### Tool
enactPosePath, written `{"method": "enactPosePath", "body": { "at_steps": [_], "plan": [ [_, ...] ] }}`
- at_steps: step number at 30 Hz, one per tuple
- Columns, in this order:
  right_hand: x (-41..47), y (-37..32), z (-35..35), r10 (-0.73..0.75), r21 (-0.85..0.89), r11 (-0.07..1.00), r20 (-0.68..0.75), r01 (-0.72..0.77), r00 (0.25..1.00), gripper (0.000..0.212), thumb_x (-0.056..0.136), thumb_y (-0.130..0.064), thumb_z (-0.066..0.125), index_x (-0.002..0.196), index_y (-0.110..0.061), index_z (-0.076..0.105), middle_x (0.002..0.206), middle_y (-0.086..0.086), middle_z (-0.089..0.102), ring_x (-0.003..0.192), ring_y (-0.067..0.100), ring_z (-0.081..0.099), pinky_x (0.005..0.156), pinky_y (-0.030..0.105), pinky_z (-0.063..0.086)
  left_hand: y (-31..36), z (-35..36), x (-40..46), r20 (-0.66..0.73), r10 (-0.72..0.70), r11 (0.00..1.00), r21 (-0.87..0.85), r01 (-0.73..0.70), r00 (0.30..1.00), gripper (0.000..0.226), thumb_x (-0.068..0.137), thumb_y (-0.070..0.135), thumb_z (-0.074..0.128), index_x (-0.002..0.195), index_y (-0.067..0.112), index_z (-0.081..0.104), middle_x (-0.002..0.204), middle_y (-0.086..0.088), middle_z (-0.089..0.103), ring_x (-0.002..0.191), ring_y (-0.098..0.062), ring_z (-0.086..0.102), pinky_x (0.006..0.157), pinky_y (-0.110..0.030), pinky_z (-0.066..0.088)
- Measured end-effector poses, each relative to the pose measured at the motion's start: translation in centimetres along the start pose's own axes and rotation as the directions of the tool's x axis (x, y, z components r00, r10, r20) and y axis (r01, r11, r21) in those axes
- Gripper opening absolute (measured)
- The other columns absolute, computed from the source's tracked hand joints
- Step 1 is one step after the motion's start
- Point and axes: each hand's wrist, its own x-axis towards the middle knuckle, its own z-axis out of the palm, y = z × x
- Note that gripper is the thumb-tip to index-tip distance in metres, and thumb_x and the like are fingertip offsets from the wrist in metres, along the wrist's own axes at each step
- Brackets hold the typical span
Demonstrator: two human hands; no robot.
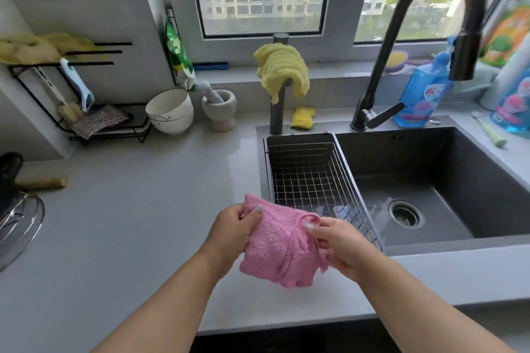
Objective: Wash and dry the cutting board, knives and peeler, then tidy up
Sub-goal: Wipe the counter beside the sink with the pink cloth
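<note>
— What have you got there?

— The pink cloth (282, 246); my left hand (233, 233) grips one bunched edge, thumb curled over the top, and my right hand (342, 246) pinches the other side, fingers folded into the fabric; it hangs between them over the front lip of the counter (137, 218), just beside the wire basket (308, 178) in the sink (447, 180).

— And the cutting board, the knives, the peeler?

— None of them in sight; the basket holds nothing I can make out; so I judge this is the tidying end, handling the cloth itself.

— How do you do that well?

— Keep both grips firm near the edges; pull it taut so the folds open; if it is damp, I would shift over the basin before wringing, so drips fall there and not on the worktop; then drape it flat, perhaps like the yellow cloth (282, 67) hung on the post behind.

— Any risk?

— A loose corner trailing on the counter; I would gather it first.
</note>
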Motion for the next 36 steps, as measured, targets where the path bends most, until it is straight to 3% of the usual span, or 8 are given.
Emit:
{"method": "enactPosePath", "body": {
  "at_steps": [7,12,15,18,21,26,32,36],
  "plan": [
    [2.0,-0.8,-1.1,-0.062,-0.12,0.991,-0.062,0.055,0.996,0.047,0.079,-0.041,0.073,0.105,-0.003,0.061,0.098,0.014,0.071,0.085,0.026,0.069,0.068,0.031,0.056,2.6,2.2,2.1,-0.051,0.196,0.938,0.301,-0.172,0.979,0.028,0.096,0.04,0.052,0.093,0.015,0.063,0.09,-0.008,0.067,0.084,-0.026,0.066,0.072,-0.044,0.055],
    [4.0,-1.5,-2.1,0.054,0.106,0.993,-0.103,-0.043,0.993,0.008,0.088,-0.006,0.056,0.084,0.0,0.06,0.062,0.005,0.064,0.057,0.019,0.059,0.059,0.031,0.05,4.6,3.9,3.5,-0.024,0.228,0.925,0.317,-0.209,0.973,0.027,0.093,0.041,0.055,0.088,0.015,0.061,0.085,-0.005,0.063,0.078,-0.021,0.063,0.063,-0.032,0.052],
    [5.4,-2.5,-4.5,0.136,0.384,0.917,-0.045,-0.109,0.99,0.024,0.088,-0.016,0.046,0.097,0.004,0.056,0.08,0.016,0.064,0.074,0.027,0.061,0.071,0.037,0.054,4.7,4.4,5.4,-0.133,0.139,0.958,0.27,-0.099,0.981,0.033,0.091,0.045,0.056,0.095,0.013,0.063,0.094,-0.006,0.065,0.087,-0.024,0.064,0.066,-0.033,0.053],
    [5.9,-3.1,-4.7,0.154,0.223,0.961,0.065,-0.165,0.986,0.044,0.094,-0.034,0.055,0.111,0.006,0.06,0.107,0.024,0.068,0.095,0.034,0.067,0.087,0.043,0.055,5.0,5.7,6.7,-0.138,0.032,0.989,0.146,-0.012,0.99,0.037,0.09,0.044,0.059,0.111,0.014,0.058,0.105,-0.006,0.063,0.092,-0.025,0.065,0.068,-0.036,0.057],
    [6.9,-3.6,-4.8,0.085,0.065,0.994,-0.011,-0.084,0.996,0.029,0.087,-0.007,0.064,0.112,0.006,0.057,0.101,0.02,0.068,0.077,0.024,0.067,0.069,0.032,0.057,5.5,6.4,7.8,-0.128,-0.039,0.997,0.063,0.048,0.991,0.036,0.089,0.031,0.066,0.117,0.024,0.046,0.104,-0.006,0.061,0.088,-0.026,0.066,0.062,-0.036,0.058],
    [9.1,-5.6,-8.1,0.014,0.342,0.94,-0.056,0.006,0.998,0.048,0.087,0.017,0.049,0.127,-0.009,0.047,0.114,0.026,0.06,0.065,0.021,0.06,0.054,0.03,0.054,5.6,5.7,10.4,-0.201,-0.052,0.994,0.085,0.07,0.978,0.007,0.095,0.022,0.058,0.102,0.023,0.061,0.108,-0.01,0.062,0.095,-0.027,0.063,0.072,-0.04,0.057],
    [9.9,-7.5,-9.7,-0.22,-0.068,0.973,0.034,0.222,0.975,0.061,0.076,0.0,0.074,0.124,-0.033,0.059,0.12,0.012,0.058,0.099,0.022,0.063,0.094,0.043,0.053,6.0,5.1,12.0,0.036,-0.073,0.986,0.155,0.066,0.997,0.052,0.067,-0.003,0.082,0.11,0.017,0.062,0.107,-0.008,0.061,0.099,-0.022,0.062,0.076,-0.027,0.056],
    [11.1,-8.3,-10.1,-0.38,-0.76,0.589,0.038,0.273,0.924,0.061,0.065,-0.01,0.08,0.119,-0.033,0.062,0.113,-0.004,0.056,0.1,0.01,0.057,0.086,0.026,0.054,6.2,5.1,13.7,0.06,0.067,0.799,0.594,-0.09,0.996,0.043,0.068,0.006,0.083,0.1,0.029,0.065,0.096,0.007,0.065,0.089,-0.011,0.061,0.073,-0.022,0.05]
  ]
}}
